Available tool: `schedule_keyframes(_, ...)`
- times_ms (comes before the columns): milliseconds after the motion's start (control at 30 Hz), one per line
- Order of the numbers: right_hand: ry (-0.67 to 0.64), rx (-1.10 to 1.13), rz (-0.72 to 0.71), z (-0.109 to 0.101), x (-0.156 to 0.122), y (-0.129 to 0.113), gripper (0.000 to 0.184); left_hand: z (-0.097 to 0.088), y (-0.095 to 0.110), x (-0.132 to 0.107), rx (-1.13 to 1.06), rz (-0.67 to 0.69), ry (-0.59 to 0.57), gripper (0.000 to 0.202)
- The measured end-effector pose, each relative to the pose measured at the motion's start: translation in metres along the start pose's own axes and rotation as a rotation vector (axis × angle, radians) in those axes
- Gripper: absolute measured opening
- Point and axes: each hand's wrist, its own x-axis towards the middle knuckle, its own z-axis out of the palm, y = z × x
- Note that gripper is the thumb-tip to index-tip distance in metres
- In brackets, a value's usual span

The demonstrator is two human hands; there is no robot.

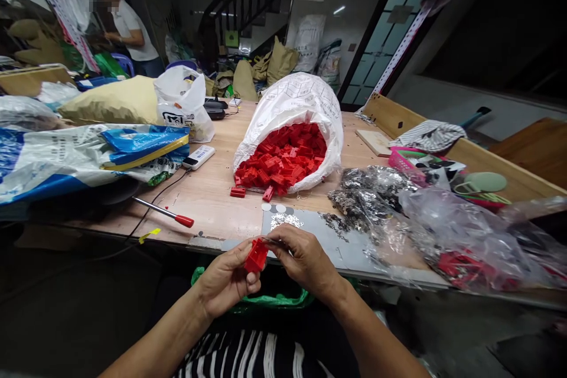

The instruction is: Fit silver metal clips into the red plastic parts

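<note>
On the wooden table [212,183], a white sack [301,91] of red parts [287,156] is seemingly waiting, while your left hand [224,283] is gripping an unfinished-looking red piece [256,257] before the near edge, your right hand [305,257] pinching something thin [271,241].

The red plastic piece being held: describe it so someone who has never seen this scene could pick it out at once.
Find the big open white sack on the table. Come down to the table's near edge, where the left grip holds a red plastic piece. Unlike the similar red pieces in and before the sack, this one alone is held.
</note>
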Motion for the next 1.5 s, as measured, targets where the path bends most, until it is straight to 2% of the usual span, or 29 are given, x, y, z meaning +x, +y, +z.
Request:
schedule_keyframes(367, -0.144, -0.049, 0.044, -0.003, -0.003, -0.003, 0.018, 0.0, -0.003, 0.003, -0.02, -0.033, 0.031, 0.014)
schedule_keyframes(567, -0.217, 0.139, 0.172, -0.012, -0.002, 0.0, 0.017, -0.002, -0.006, 0.003, -0.053, -0.035, 0.002, 0.012)
schedule_keyframes(700, -0.139, 0.254, 0.288, -0.017, -0.004, 0.008, 0.016, -0.003, -0.007, 0.003, -0.052, -0.027, 0.002, 0.01)
schedule_keyframes(800, -0.12, 0.295, 0.372, -0.012, -0.005, 0.011, 0.009, -0.003, -0.008, 0.004, -0.034, -0.03, 0.014, 0.01)
schedule_keyframes(933, -0.149, 0.354, 0.409, -0.003, -0.005, 0.011, 0.004, -0.003, -0.008, 0.005, -0.003, -0.052, 0.008, 0.012)
schedule_keyframes(1067, -0.214, 0.428, 0.404, 0.003, -0.008, 0.014, 0.009, -0.009, -0.005, 0.007, 0.073, -0.113, -0.016, 0.011)
schedule_keyframes(1233, -0.241, 0.503, 0.439, 0.011, -0.014, 0.022, 0.017, -0.018, -0.006, 0.013, 0.065, -0.21, 0.044, 0.013)
schedule_keyframes(1367, -0.166, 0.505, 0.445, 0.018, -0.017, 0.033, 0.019, -0.015, -0.007, 0.023, 0.093, -0.153, 0.07, 0.021)
schedule_keyframes(1500, -0.089, 0.499, 0.474, 0.017, -0.017, 0.045, 0.027, -0.006, 0.0, 0.029, 0.428, 0.02, 0.081, 0.037)
